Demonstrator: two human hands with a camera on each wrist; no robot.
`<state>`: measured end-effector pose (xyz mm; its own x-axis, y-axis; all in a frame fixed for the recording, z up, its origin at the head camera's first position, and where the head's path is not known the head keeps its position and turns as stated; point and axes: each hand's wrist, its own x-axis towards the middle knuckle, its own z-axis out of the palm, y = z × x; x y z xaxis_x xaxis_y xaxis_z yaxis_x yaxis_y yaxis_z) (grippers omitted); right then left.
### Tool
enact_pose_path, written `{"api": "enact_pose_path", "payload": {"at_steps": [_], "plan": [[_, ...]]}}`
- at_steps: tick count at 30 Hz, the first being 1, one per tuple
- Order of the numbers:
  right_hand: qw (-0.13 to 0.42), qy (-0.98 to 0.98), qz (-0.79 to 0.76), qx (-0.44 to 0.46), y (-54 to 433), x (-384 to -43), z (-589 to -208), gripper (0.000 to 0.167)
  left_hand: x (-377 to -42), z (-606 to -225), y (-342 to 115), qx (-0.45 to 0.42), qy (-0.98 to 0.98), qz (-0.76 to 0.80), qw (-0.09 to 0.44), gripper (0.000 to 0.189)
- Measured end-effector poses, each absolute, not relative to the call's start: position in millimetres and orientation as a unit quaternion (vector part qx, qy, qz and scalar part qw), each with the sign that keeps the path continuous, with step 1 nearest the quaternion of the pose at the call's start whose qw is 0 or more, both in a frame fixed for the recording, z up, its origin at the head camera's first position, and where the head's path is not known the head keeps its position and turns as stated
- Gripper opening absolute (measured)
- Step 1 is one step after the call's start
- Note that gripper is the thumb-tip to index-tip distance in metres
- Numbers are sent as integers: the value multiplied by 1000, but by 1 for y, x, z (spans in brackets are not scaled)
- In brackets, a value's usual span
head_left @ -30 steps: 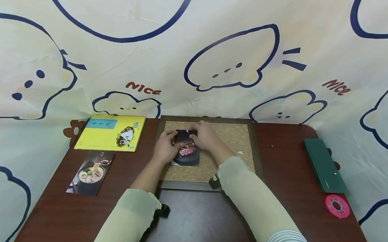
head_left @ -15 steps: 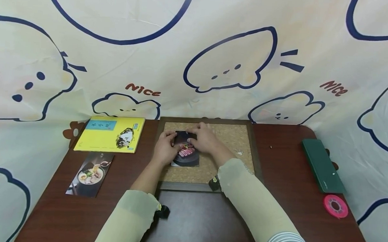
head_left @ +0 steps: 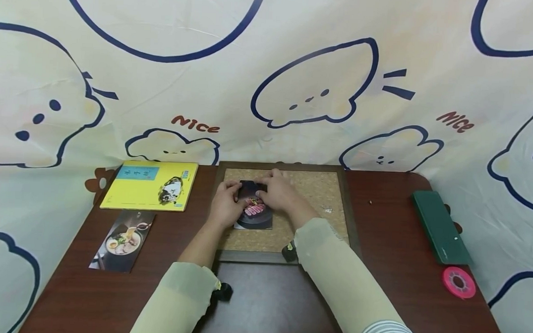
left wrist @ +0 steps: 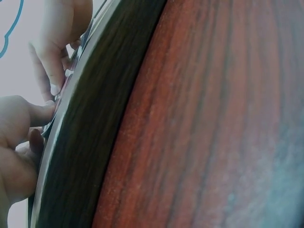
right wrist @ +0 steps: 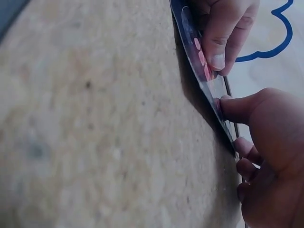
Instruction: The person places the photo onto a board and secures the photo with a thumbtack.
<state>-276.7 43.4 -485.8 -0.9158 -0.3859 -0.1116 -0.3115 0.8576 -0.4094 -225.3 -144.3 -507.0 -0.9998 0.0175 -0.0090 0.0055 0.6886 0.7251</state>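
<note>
A dark photo card (head_left: 253, 219) with a picture of sliced meat lies over the left half of a framed cork board (head_left: 308, 233). My left hand (head_left: 225, 204) holds its left edge, thumb on the printed face. At the upper right corner my right hand (head_left: 280, 191) grips the card, thumb on the face and fingers at the top edge. The right wrist view shows the card (right wrist: 190, 50) bowed, part of it standing off the cork (right wrist: 109, 118). What lies under the right fingertips is hidden.
A yellow book (head_left: 144, 193) lies at the back left, with a ramen photo card (head_left: 122, 242) in front of it. On the right are a dark green case (head_left: 440, 226) and a pink ring-shaped spool (head_left: 459, 282). A patterned cloth (head_left: 294, 143) hangs behind the table.
My right thumb has slid slightly down and left onto the card, and the right fingers have shifted a little. The left hand and the card stay in place on the board.
</note>
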Motion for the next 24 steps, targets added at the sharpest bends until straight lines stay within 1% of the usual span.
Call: {"api": "enact_pose_path", "payload": {"at_steps": [9, 18, 24], "plan": [[102, 959, -195, -180, 47, -279, -489, 46, -225, -506, -143, 12, 916, 399, 26, 71], [122, 951, -168, -227, 54, -270, -487, 60, -223, -506, -145, 11, 920, 391, 29, 70], [101, 938, -212, -254, 64, -263, -488, 65, -221, -506, -145, 12, 920, 391, 24, 69]]}}
